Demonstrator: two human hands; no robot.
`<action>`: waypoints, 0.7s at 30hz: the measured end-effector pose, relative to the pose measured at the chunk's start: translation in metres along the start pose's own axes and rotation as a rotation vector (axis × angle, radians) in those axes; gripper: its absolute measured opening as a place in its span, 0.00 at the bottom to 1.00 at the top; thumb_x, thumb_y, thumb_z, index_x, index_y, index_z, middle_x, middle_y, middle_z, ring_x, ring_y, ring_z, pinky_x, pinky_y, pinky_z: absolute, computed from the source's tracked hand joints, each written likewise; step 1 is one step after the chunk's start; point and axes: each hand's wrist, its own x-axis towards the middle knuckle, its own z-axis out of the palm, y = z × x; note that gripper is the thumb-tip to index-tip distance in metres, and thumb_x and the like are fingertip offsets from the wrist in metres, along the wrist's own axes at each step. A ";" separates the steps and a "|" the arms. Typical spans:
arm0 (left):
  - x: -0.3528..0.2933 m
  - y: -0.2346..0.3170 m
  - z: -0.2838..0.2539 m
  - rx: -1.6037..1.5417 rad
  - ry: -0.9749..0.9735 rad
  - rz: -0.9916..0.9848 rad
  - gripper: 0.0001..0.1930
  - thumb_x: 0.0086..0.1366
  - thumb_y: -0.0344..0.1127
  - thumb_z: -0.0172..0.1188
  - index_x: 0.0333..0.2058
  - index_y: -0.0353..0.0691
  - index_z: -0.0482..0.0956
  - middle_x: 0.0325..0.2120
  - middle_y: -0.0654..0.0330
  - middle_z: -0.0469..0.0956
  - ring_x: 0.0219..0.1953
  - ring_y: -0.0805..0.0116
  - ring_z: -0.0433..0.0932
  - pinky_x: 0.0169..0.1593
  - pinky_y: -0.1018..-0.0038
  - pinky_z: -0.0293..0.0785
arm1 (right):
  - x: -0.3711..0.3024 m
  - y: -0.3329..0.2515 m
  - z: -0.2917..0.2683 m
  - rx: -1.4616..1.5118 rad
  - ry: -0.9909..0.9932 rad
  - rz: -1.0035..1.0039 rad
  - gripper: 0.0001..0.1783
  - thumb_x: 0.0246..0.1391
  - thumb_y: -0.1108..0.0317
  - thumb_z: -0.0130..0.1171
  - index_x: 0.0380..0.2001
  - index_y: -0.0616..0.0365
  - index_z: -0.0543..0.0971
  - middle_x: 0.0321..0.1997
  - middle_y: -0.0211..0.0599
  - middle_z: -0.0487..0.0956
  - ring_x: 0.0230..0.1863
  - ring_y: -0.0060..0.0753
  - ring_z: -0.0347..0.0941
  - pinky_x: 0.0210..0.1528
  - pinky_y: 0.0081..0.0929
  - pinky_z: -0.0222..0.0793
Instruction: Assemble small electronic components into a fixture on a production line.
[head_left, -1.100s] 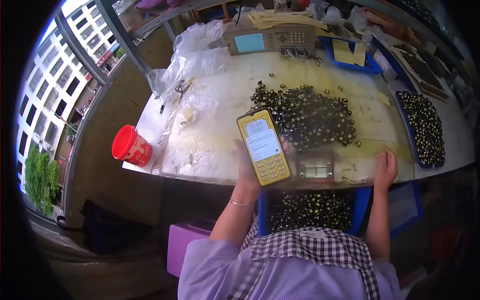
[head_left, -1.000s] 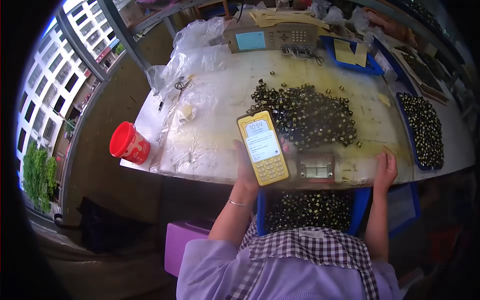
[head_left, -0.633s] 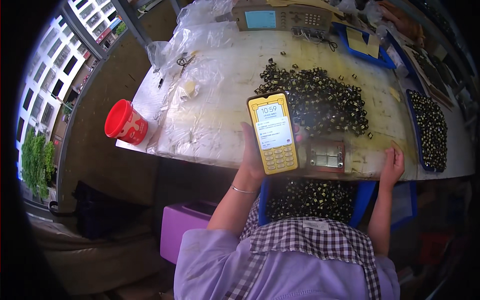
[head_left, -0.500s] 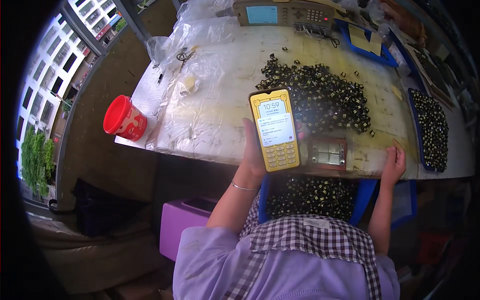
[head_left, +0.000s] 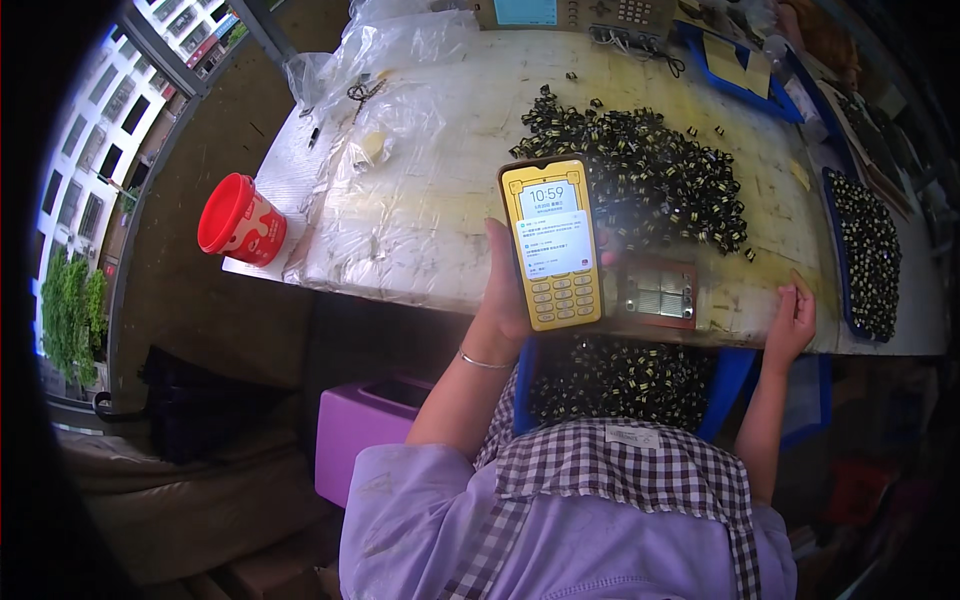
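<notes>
Everything on the table sits higher in view than a second ago: the head camera has tipped down, and the grey box-shaped instrument with a blue screen (head_left: 525,11) is now cut by the top edge. Within that shift, the tall yellow-faced phone with dark edges (head_left: 552,250) stays in the left hand (head_left: 502,290), upright above the table's front edge. Its lit face shows pale panels over rows of rounded keys. Thumb side and fingertips clamp its opposite edges; a thin silver bracelet (head_left: 485,362) circles the wrist.

Just right of the phone, a flat reddish rectangular frame with silver metal bars (head_left: 660,295) lies at the front edge. Beyond spreads a heap of small black pieces with yellowish bands (head_left: 650,185). Further right, the right hand (head_left: 793,318) is at the edge of the stained whitish table (head_left: 450,230), fingers loosely curved and close together; whether it touches the surface, I cannot tell. Near it stands a long blue tray (head_left: 837,255) filled with similar pieces.

Below the phone, a deep blue bin (head_left: 727,395) holds more, next to a black-and-white checked apron (head_left: 620,470). At far left sits a red plastic tub (head_left: 243,220).
</notes>
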 end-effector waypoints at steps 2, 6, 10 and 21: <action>0.000 0.000 0.000 -0.011 -0.041 0.005 0.55 0.50 0.83 0.33 0.61 0.40 0.60 0.51 0.48 0.71 0.51 0.52 0.74 0.49 0.61 0.76 | -0.001 -0.001 0.000 -0.009 0.001 -0.003 0.13 0.63 0.71 0.51 0.48 0.61 0.78 0.37 0.27 0.78 0.37 0.15 0.71 0.43 0.15 0.67; -0.001 0.000 0.000 0.045 0.037 -0.005 0.55 0.49 0.83 0.33 0.61 0.40 0.60 0.50 0.47 0.71 0.51 0.53 0.74 0.49 0.62 0.75 | 0.000 -0.001 0.000 -0.023 0.000 -0.023 0.13 0.63 0.71 0.51 0.48 0.61 0.78 0.37 0.27 0.78 0.37 0.16 0.71 0.43 0.15 0.67; -0.001 0.000 0.000 -0.004 -0.008 -0.008 0.55 0.49 0.83 0.34 0.61 0.40 0.60 0.51 0.47 0.71 0.51 0.52 0.75 0.49 0.61 0.75 | -0.001 -0.001 0.000 -0.048 0.002 -0.026 0.13 0.62 0.71 0.51 0.48 0.61 0.78 0.37 0.28 0.78 0.38 0.16 0.71 0.43 0.15 0.67; -0.003 -0.001 -0.005 -0.033 -0.017 -0.023 0.55 0.49 0.83 0.35 0.62 0.41 0.59 0.53 0.47 0.70 0.52 0.49 0.74 0.50 0.57 0.75 | -0.001 0.000 0.000 -0.095 0.000 -0.047 0.13 0.63 0.71 0.50 0.48 0.60 0.78 0.37 0.28 0.78 0.38 0.17 0.72 0.43 0.16 0.67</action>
